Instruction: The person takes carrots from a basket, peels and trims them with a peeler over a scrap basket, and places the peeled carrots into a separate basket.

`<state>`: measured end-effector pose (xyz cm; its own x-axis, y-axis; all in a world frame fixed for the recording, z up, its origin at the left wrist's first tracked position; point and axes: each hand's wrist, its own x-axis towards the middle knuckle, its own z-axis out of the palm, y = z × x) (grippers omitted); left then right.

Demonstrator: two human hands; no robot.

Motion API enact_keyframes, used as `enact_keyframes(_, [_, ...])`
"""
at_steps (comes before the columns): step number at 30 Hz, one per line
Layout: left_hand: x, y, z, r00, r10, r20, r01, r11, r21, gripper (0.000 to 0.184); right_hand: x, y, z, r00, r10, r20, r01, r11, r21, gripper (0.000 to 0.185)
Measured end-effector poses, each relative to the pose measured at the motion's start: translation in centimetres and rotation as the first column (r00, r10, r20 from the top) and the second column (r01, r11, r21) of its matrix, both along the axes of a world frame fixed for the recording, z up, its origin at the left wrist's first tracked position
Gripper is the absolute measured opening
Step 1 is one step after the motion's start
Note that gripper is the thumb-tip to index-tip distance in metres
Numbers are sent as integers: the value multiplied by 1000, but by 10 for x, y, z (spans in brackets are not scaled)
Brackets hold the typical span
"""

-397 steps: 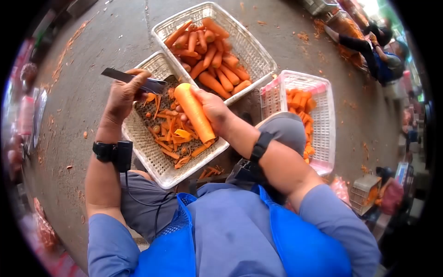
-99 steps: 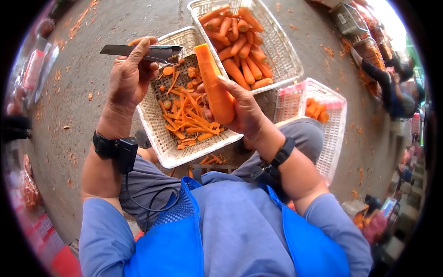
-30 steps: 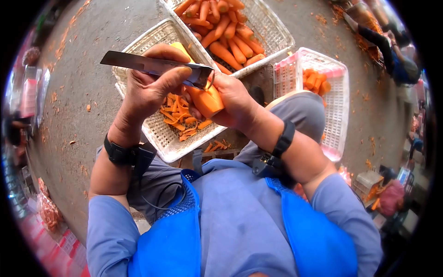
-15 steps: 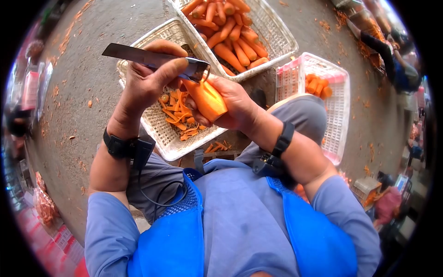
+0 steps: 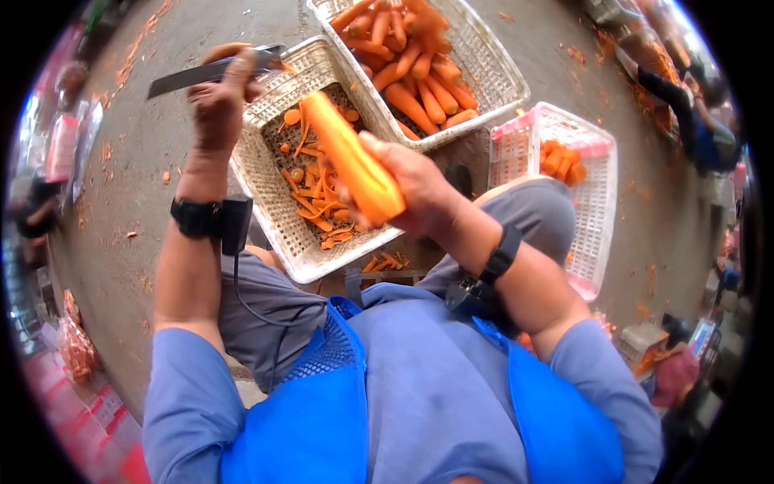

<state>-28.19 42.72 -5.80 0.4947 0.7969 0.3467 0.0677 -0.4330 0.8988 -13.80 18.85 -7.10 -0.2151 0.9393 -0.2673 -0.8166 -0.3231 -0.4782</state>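
Over the left edge of the peelings basket [image 5: 300, 266], my left hand [image 5: 222, 101] is closed round a dark flat-bladed peeler [image 5: 184, 79], its head pointing right. My right hand [image 5: 415, 181] grips a large carrot [image 5: 348, 156] from its right side. The carrot slants from upper left to lower right, its surface peeled bright orange with a groove near the lower end. Beneath it, orange peelings [image 5: 318, 198] and small round slices lie in the basket. The peeler and carrot are apart.
A white basket [image 5: 492, 60] of whole carrots [image 5: 419, 73] stands behind. To the right, a pink-and-white basket [image 5: 597, 202] holds orange carrot pieces [image 5: 562, 161]. Another person [image 5: 709, 133] sits at the upper right. Carrot scraps [image 5: 385, 262] lie on the ground near my legs.
My left hand has drawn the peeler up and left, away from the carrot. The carrot's upper part now shows, and my right hand still holds it, slightly lower and to the right.
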Motion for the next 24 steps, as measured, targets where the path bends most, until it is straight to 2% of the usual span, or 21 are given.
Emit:
enact_keyframes(1, [-2, -4, 11, 997, 73, 26, -74, 997, 10, 12, 3, 2, -2, 996, -86, -33, 84, 994, -62, 45])
enact_keyframes(2, [1, -3, 14, 981, 22, 193, -3, 995, -98, 14, 8, 1, -5, 994, -96, -59, 93, 994, -50, 45])
enact_keyframes(5, [-3, -15, 18, 986, -78, 149, 103, 981, -167, 15, 11, 0, 0, 988, -153, -11, 152, 986, -63, 44])
enact_keyframes(7, [1, -33, 26, 967, -211, 139, 237, 950, -205, 13, 8, 3, 5, 976, -215, 30, 217, 970, -107, 43])
enact_keyframes(10, [10, -63, 31, 889, -407, 210, 455, 836, -306, 16, 4, 5, 3, 973, -229, 21, 230, 964, -134, 43])
enact_keyframes(11, [8, -74, 34, 925, -365, 105, 377, 854, -358, 14, 3, 6, 2, 976, -216, 10, 216, 967, -134, 42])
enact_keyframes(12, [20, -81, 36, 914, -395, 87, 399, 844, -357, 10, 15, 2, -2, 975, -208, 71, 214, 974, -76, 41])
enact_keyframes(13, [30, -78, 22, 874, -484, 44, 480, 844, -240, 8, 21, 1, -13, 934, -297, 196, 318, 944, -84, 41])
enact_keyframes(14, [33, -75, 7, 797, -574, 190, 600, 715, -359, 10, 24, -5, -8, 922, -268, 279, 318, 936, -153, 37])
enact_keyframes(15, [38, -87, -1, 849, -480, 221, 524, 713, -467, 11, 29, -13, -22, 780, -307, 546, 352, 936, 23, 31])
enact_keyframes(16, [31, -93, 14, 869, -462, 176, 477, 691, -543, 11, 15, -2, -25, 834, -295, 467, 338, 941, -9, 32])
enact_keyframes(18, [-1, -56, -9, 898, -440, 28, 409, 809, -422, 9, -16, 21, -27, 915, -269, 302, 306, 949, -82, 36])
enact_keyframes(19, [-12, -61, -1, 937, -348, 13, 319, 844, -432, 11, -26, 27, -32, 954, -228, 192, 235, 972, -10, 44])
enact_keyframes(21, [13, -93, 25, 954, -293, -67, 250, 896, -366, 14, -3, 8, -10, 973, -118, 197, 131, 990, -54, 46])
enact_keyframes(23, [31, -93, 14, 935, -353, -35, 308, 856, -415, 14, 15, -4, -15, 976, -118, 181, 124, 992, -19, 47])
enact_keyframes(24, [16, -76, 5, 921, -390, 17, 359, 828, -431, 14, -6, 14, -27, 960, -169, 224, 170, 985, 12, 47])
